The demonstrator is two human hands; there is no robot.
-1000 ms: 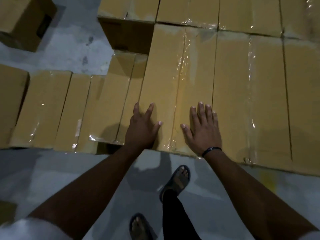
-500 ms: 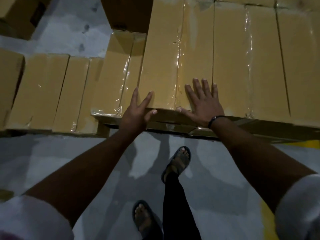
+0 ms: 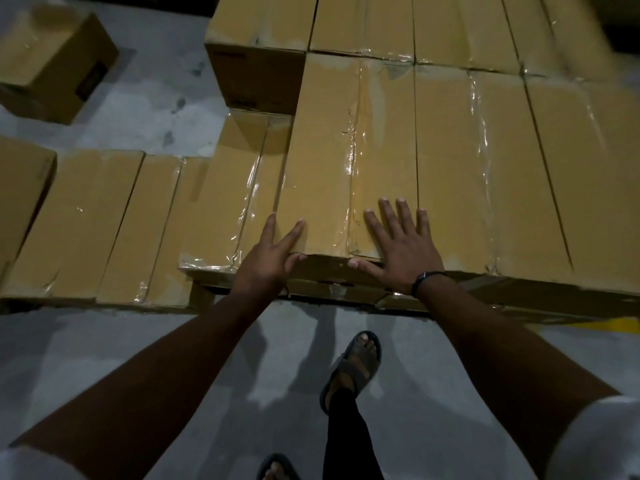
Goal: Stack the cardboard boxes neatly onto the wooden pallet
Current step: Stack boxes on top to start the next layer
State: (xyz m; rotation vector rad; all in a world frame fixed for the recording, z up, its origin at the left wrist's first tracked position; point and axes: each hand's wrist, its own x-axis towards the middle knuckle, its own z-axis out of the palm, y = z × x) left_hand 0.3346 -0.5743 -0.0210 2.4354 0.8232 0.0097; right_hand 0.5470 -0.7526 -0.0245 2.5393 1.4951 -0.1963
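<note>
Head view, left hand (image 3: 272, 252) and right hand (image 3: 403, 247) flat, fingers straight, pressing top cardboard box (image 3: 325, 161) near edge

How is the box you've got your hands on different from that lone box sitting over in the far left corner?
The box under the hands lies on top of the stack, flush against its neighbours. The lone box stands apart on the grey floor, turned at an angle. The left hand and right hand press flat on the first, while nothing touches the lone box. Both are closed brown cardboard.
</note>
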